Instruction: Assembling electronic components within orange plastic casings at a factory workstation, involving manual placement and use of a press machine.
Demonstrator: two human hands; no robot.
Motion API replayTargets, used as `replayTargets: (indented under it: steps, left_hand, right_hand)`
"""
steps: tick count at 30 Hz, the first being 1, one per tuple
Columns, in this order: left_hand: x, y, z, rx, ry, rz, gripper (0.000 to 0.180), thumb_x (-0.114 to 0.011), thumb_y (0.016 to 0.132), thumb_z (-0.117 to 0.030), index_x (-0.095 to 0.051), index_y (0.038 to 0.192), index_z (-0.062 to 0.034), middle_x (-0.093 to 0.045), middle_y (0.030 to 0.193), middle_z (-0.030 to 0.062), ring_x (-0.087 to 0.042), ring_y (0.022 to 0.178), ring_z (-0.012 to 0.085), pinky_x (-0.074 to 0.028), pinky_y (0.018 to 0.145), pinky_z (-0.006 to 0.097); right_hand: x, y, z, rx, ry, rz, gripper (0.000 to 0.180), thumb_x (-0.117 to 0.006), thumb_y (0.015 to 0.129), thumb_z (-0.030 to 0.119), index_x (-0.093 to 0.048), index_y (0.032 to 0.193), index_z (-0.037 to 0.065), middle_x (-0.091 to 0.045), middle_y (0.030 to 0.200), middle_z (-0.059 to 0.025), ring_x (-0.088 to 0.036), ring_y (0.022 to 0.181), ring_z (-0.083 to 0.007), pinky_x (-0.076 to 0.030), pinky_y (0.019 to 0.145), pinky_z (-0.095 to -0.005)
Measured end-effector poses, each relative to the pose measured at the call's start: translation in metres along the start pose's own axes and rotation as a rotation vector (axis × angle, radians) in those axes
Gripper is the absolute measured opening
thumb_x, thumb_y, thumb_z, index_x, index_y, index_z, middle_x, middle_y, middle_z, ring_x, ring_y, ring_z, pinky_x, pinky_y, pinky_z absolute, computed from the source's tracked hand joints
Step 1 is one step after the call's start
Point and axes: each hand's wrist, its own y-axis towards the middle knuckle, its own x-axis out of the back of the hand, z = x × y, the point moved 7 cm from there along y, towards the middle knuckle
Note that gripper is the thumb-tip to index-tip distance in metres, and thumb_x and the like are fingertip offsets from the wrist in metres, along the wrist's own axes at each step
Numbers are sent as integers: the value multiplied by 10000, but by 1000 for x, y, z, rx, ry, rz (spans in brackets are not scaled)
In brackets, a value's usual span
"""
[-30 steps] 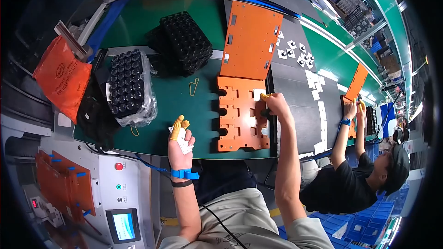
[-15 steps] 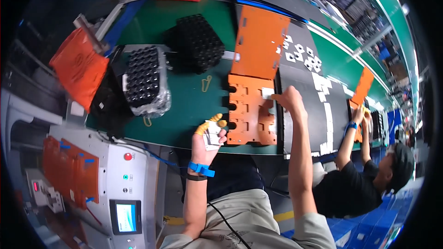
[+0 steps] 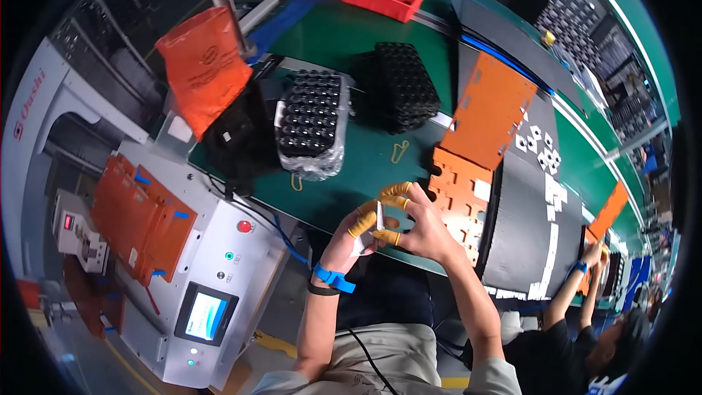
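Unlike half a second ago, your right hand [image 3: 431, 234] is no longer reaching over the orange base [image 3: 448, 166]; it is meeting your left hand [image 3: 338, 250] in front of you, and your view is turning so that everything is sitting further right.

At the left, a pale machine [image 3: 208, 252] is showing a lit screen [image 3: 207, 316], with orange plates [image 3: 146, 216] resting on it. Next, an orange bag [image 3: 205, 69] is hanging by a metal post, and a plastic-wrapped tray of black round parts [image 3: 311, 113] is standing on the green surface [image 3: 376, 168], with a black stack [image 3: 409, 88] sitting to its right.

Your left grip is grasping thin white pieces [image 3: 360, 243], one of them standing upright between your hands. Your right grip is curling its yellow-covered forefinger and thumb around that one; whether they are pinching it, you cannot tell.

Further right, the base is lying with its orange lid [image 3: 491, 110] folded back. One white square [image 3: 482, 189] is sitting near its upper right corner, so the placing seems to be only partly done, with the held pieces still waiting. Glare and your hands are hiding other recesses.

Beyond, loose white parts with black middles [image 3: 539, 148] are lying on a black mat [image 3: 515, 227], and a co-worker's hands [image 3: 596, 254] are working at the far right.
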Motion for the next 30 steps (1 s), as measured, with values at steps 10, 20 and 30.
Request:
replayTargets:
  steps: [10,20,30]
  left_hand:
    - [79,-26,-26,-152,-188,-140,417,-525,988,-306,-557,1240,24,-596,836,6,-400,506,33,-301,461,186]
    - [87,-40,-54,-267,-7,-282,445,-532,979,-322,-577,1262,18,-407,626,-75,-341,495,12,-257,475,182]
    - [55,-54,-74,-566,-19,-297,498,-679,885,-256,-558,1290,6,-624,908,-17,-438,612,1,-312,527,163]
  right_hand:
    - [-35,86,23,253,1,-22,475,-796,706,214,-652,1113,17,-562,1073,-152,-529,1009,-335,-445,875,-401]
    - [-34,150,9,85,-427,-268,235,-771,702,203,-695,831,22,-589,813,-102,-579,818,-268,-451,753,-374]
    - [-30,80,59,13,498,7,199,-742,740,63,-669,915,2,-577,863,-10,-508,812,-121,-428,792,-270]
